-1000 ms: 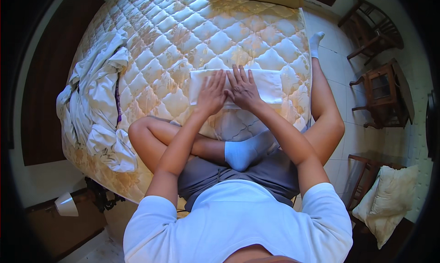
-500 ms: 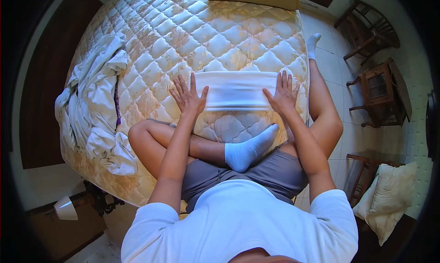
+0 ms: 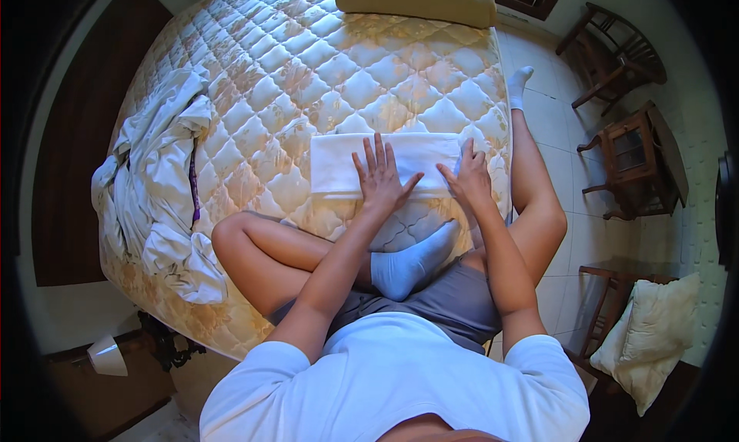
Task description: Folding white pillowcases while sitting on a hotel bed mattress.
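A white folded cloth [image 3: 336, 165] lies flat on the mattress in front of my crossed leg, as a long rectangle running left to right. My left hand [image 3: 382, 179] rests palm down on its middle, fingers spread and thumb stretched to the right. At the cloth's right end is my right hand [image 3: 472, 179]. Its thumb points left over the cloth and its index finger reaches up along the edge, while the other fingers are somewhat bent. No grip on the fabric shows there.
The quilted mattress [image 3: 269, 95] extends under and beyond the cloth. A crumpled white sheet [image 3: 158, 157] lies at its left side, and a beige bolster-like block [image 3: 416, 1] at the far end. Wooden chairs [image 3: 620, 53], a small cabinet [image 3: 635, 153] and cushions [image 3: 654, 326] stand along the right.
My left hand has moved right, from the cloth's left end to its middle. My right hand stays at the right end, its fingers now more bent.
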The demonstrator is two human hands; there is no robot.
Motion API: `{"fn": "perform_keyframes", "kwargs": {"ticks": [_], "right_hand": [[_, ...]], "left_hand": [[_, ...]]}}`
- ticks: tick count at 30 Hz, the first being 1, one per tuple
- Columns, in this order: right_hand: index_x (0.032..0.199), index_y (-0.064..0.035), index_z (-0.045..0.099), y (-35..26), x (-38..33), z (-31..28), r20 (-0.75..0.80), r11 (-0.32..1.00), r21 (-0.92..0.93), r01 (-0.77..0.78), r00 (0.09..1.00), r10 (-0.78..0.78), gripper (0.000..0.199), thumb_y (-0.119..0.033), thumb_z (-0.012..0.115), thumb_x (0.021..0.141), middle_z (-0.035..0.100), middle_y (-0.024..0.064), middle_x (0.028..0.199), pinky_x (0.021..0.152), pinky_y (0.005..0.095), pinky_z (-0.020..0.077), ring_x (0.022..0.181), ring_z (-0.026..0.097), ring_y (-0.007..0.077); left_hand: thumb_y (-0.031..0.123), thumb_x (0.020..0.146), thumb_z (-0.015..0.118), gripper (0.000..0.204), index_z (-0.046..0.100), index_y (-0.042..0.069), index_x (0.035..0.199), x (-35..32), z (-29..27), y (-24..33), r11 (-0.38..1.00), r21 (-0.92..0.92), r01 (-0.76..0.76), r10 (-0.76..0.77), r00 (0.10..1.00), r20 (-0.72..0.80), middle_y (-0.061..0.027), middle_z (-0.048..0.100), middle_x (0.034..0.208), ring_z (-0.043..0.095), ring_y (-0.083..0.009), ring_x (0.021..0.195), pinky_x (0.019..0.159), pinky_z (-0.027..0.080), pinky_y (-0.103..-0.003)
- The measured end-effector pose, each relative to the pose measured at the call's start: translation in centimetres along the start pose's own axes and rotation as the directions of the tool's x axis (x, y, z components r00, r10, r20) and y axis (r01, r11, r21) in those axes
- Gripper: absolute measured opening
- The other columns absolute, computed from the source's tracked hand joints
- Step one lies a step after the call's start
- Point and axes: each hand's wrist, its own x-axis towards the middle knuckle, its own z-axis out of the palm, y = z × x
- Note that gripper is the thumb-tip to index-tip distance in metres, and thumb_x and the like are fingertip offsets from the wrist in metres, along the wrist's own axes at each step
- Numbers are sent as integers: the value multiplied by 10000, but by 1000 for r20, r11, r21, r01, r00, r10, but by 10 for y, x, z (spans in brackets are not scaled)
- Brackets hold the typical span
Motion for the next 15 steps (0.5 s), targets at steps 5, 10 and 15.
{"fn": "perform_keyframes", "kwargs": {"ticks": [5,10,15], "right_hand": [[1579,90,308,8,-3,-3,92,986,166,-9,996,-6,1097,-554,811,846,582,425,1325,1046,516,506,1220,621,540],[1459,82,427,22,4,14,116,908,417,-30,993,-21,898,-262,910,784,660,324,1273,1004,431,550,1172,688,398],[1439,73,436,28,15,21,242,467,861,-200,970,-31,792,-112,857,794,716,198,1188,938,349,566,1056,719,256]], "left_hand": [[864,913,419,1183,257,-45,1652,-66,-1,3,997,-59,-41,47,995,91,-211,72,1773,-59,-406,1637,1251,-88,-670],[843,904,473,1190,224,-44,1657,-107,-8,0,989,-77,-124,135,978,162,-201,137,1762,33,-381,1639,1257,-48,-666],[675,913,665,941,467,10,1549,-88,-32,-28,941,-171,-292,312,945,99,-215,437,1601,413,-398,1480,1214,267,-624]]}}
